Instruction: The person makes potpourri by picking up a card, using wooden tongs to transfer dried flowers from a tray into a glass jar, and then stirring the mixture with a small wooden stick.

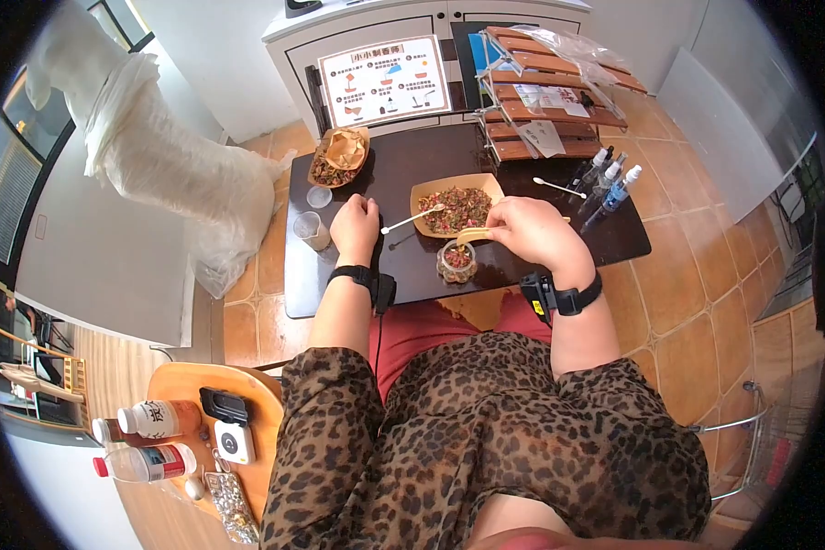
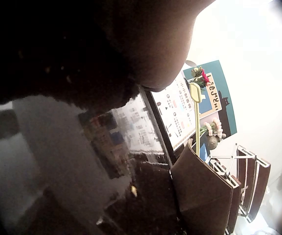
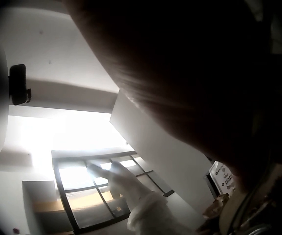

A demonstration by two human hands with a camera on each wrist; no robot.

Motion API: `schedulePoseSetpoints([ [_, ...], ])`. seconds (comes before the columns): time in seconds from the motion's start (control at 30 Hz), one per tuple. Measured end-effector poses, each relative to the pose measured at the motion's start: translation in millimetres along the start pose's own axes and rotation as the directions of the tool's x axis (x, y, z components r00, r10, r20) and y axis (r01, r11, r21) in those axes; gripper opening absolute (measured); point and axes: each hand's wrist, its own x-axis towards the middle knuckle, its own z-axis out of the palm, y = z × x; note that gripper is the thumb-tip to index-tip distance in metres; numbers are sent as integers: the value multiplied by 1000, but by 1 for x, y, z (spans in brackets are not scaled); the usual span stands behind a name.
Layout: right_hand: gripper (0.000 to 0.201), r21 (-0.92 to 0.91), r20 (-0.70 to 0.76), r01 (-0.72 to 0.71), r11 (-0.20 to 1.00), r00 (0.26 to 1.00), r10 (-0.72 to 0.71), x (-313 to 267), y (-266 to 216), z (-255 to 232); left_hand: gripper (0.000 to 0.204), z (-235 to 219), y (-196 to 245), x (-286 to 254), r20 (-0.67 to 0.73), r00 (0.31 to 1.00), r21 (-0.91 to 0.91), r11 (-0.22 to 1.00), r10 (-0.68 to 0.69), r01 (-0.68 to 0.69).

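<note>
My left hand (image 1: 354, 225) rests on the dark table with its fingers loosely curled and nothing in it. Beside it a pale long-handled spoon (image 1: 412, 219) leans across the rim of a paper tray (image 1: 420, 194) of dried petals and herbs (image 1: 463, 207). In my right hand (image 1: 533, 229), a light wooden spoon (image 1: 472, 236) is pinched, its end right over the mouth of a small glass jar (image 1: 456, 269). Bits of dried flowers lie in the jar. In the right wrist view the hand is dark and hides most of what it holds.
A clear cup (image 1: 311, 231), a small round lid (image 1: 319, 197) and a second paper tray (image 1: 363, 147) stand at the left. Several spray bottles (image 1: 617, 189) and another pale spoon (image 1: 559, 188) are at the right. Behind are an instruction sign (image 1: 385, 81) and a slatted wooden rack (image 1: 550, 96).
</note>
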Motion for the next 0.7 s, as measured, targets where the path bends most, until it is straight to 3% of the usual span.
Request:
schedulePoseSetpoints([
  [0.2, 14, -76, -225, 6, 997, 974, -23, 13, 15, 24, 27, -1, 1, -1, -5, 1000, 4, 1000, 7, -7],
  [0.33, 14, -132, -138, -59, 990, 990, 40, 24, 14, 44, 27, -1, 1, 0, -2, 1000, 1, 1000, 0, 0],
  [0.47, 13, -161, -213, 47, 986, 974, -81, 32, 17, 67, 28, -1, 2, 0, 7, 1000, 0, 1000, -7, 7],
  [0.7, 12, -211, -179, 41, 977, 981, -80, 38, 14, 75, 28, -1, 0, 0, -2, 1000, -8, 1000, -3, 3],
])
